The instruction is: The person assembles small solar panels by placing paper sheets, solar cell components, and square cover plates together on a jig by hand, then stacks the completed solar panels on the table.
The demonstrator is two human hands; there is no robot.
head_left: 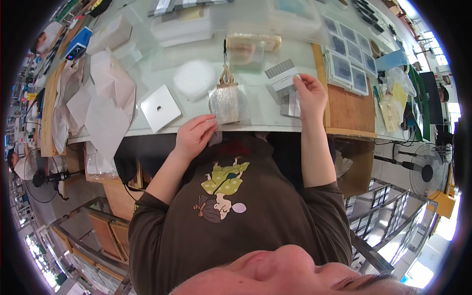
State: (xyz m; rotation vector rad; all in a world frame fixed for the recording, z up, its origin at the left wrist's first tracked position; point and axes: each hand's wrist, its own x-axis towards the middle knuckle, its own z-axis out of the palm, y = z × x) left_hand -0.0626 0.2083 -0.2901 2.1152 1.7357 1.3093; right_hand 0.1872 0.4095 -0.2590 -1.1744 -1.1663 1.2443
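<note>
At the table's front edge, my left hand (193, 135) has its fingers drawn together beside a silvery wrapped pad (227, 102); what is in them, if anything, I cannot make out. To the right, my right hand (311, 94) pinches a thin flat plate with grey stripes (283, 77) by its edge, tilted above the table. Below that plate lies a small stack of grey flat pieces (291, 105), partly covered by my hand. A white square plate with a small central hole (160, 108) and a round white pad (194, 79) lie left of the silvery pad.
Crumpled white paper sheets (105, 98) spread at the left. Clear trays of dark striped plates (348, 51) stand at the right beside a brown board (350, 110). A tan-edged clear block (253, 48) stands behind the pad. Fans (422, 169) flank the table.
</note>
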